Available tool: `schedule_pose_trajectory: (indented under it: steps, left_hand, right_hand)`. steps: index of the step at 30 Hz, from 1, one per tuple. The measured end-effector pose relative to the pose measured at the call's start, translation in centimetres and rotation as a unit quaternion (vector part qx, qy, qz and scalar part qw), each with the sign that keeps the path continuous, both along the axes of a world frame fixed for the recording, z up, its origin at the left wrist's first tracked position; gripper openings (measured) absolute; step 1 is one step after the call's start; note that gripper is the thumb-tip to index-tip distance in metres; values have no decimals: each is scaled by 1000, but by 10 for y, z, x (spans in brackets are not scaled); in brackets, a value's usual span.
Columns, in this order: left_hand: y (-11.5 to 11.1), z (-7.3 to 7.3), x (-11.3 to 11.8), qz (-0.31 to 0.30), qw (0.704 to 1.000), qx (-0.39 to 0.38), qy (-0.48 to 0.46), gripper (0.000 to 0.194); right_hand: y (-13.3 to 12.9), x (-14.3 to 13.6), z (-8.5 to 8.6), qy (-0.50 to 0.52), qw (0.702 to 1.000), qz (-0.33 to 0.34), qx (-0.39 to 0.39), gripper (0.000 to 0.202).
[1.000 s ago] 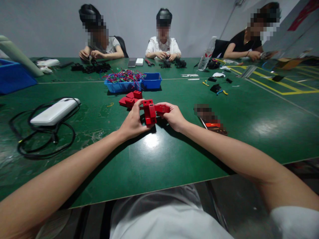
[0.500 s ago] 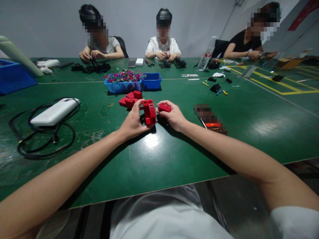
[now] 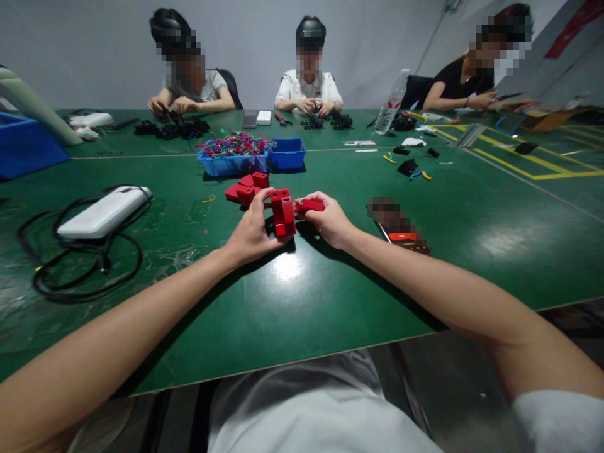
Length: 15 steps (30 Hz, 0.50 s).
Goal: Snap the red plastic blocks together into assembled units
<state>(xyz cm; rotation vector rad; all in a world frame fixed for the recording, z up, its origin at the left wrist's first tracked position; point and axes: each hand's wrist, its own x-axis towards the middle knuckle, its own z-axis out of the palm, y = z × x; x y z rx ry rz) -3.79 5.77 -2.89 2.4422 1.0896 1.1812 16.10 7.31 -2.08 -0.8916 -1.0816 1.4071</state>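
Observation:
Near the middle of the green table (image 3: 330, 302), my left hand (image 3: 250, 233) grips a red block-like part (image 3: 284, 214) from its left side, fingers at its top and thumb low. My right hand (image 3: 330, 220) is closed on a smaller red piece (image 3: 311, 206), held close to the right side of the block. Whether the two red things touch is too small to tell. Just behind my left hand lie several more red parts (image 3: 248, 189), and beyond them stands a blue bin of coloured wires (image 3: 233, 162).
A smaller blue bin (image 3: 287, 155) adjoins the wire bin. At left lies a white power bank (image 3: 104, 214) with coiled black cable. A phone (image 3: 401, 229) lies beside my right forearm. Across the table sit three people; a plastic bottle (image 3: 391, 104) stands near the back.
The small red piece in my right hand has turned slightly, and its left end sits nearer the block. My left hand looks unmoved. The person at back right has shifted their hands.

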Motion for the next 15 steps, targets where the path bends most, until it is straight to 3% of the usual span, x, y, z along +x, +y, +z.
schedule_pose_trajectory:
  steps: [10, 15]
  left_hand:
    - [0, -2, 0, 1, 1000, -4, -5, 97]
    - [0, -3, -1, 2, 1000, 2, -1, 96]
  right_hand:
    - [0, 4, 10, 51, 993, 22, -108, 46]
    - [0, 5, 13, 80, 988, 55, -122, 46]
